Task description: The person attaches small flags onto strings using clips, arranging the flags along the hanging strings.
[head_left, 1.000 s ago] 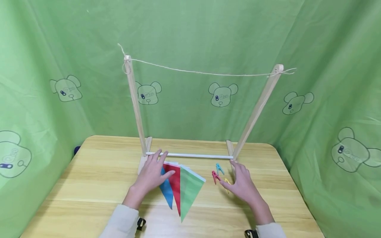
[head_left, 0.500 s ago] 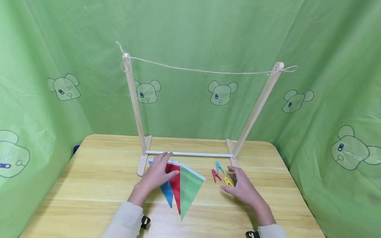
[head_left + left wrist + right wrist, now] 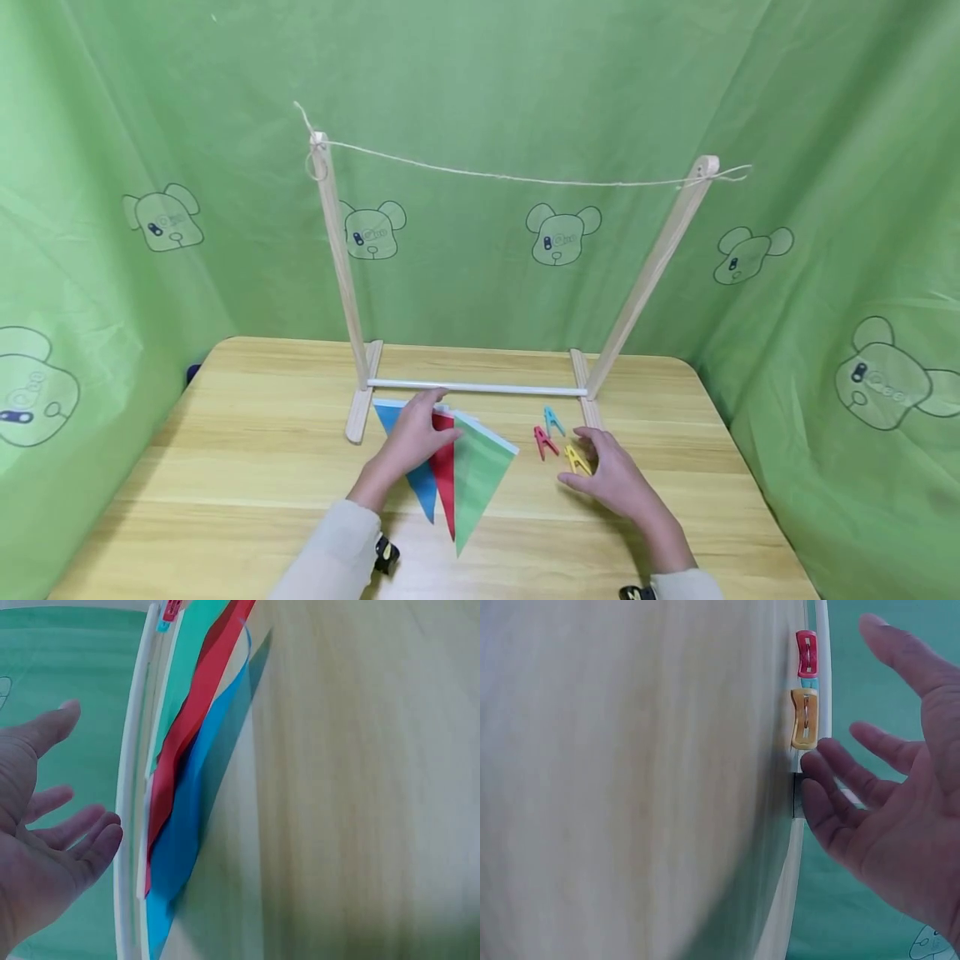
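Observation:
Three triangular pennant flags lie fanned and overlapping on the table: blue (image 3: 423, 485), red (image 3: 444, 473) and green (image 3: 482, 467), each with a white top edge. Over the red and blue ones hovers my left hand (image 3: 408, 440), hiding part of both; in the left wrist view its loosely bent fingers (image 3: 97, 832) hold nothing. To the right lie three small clothespins, a yellow one (image 3: 576, 459), a red one (image 3: 545, 442) and a light blue one (image 3: 553, 422). My right hand (image 3: 617, 473) is beside the yellow clothespin, thumb and fingers spread around it without gripping.
Behind the flags stands a wooden frame with a left post (image 3: 341, 267), a right post (image 3: 648, 275) and a white crossbar (image 3: 480, 387). A sagging string (image 3: 495, 176) joins the post tops. Green curtain (image 3: 465, 283) surrounds the table (image 3: 247, 467).
My left hand has slid to the right over the flags, uncovering more of the blue one. The right hand has shifted slightly, so the yellow clothespin shows more fully.

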